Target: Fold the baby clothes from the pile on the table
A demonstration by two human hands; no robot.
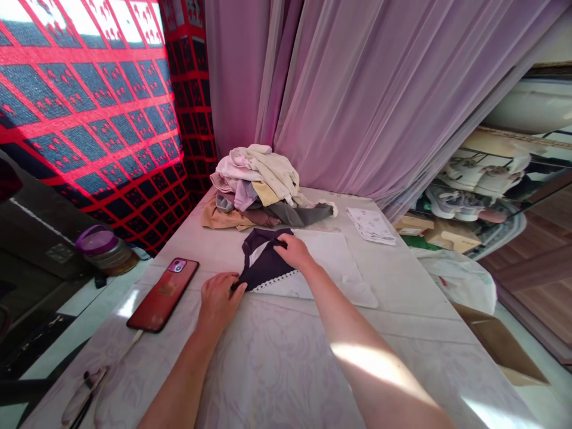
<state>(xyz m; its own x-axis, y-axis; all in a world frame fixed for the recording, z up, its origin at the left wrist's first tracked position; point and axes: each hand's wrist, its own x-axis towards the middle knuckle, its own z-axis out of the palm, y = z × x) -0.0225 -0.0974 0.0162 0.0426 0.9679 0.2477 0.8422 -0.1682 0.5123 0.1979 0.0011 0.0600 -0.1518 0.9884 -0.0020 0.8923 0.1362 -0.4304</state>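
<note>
Where the big purple curtain [357, 89] hangs down at the back, a red and blue checked blanket [89, 107] hangs beside it on the left. In front of them stands a long table [277, 369] with a pale flowery cover. A brown cardboard box [500, 342] sits low down on the right side of the table.

At the far end of the table lies a pile of clothes [261, 185], all soft and mixed up, in cream, pink, tan and grey. Just in front of the pile a flat white cloth [333, 256] is spread out. A small dark purple garment [263, 262] lies on the left part of that white cloth, near the middle of the table.

Both hands are on this garment. The right hand [292, 250] has its fingers curled tight over the far fold and grips it. The left hand [218, 298] pinches the near corner between thumb and fingers.

A red phone [163, 294] lies face down just left of the left hand. A jar with a purple lid [105, 249] stands further left, off the table. A printed paper [370, 225] lies near the far right edge. At the near left corner is a thin dark thing [84, 390], maybe a pen, but it is too blurry to tell.
</note>
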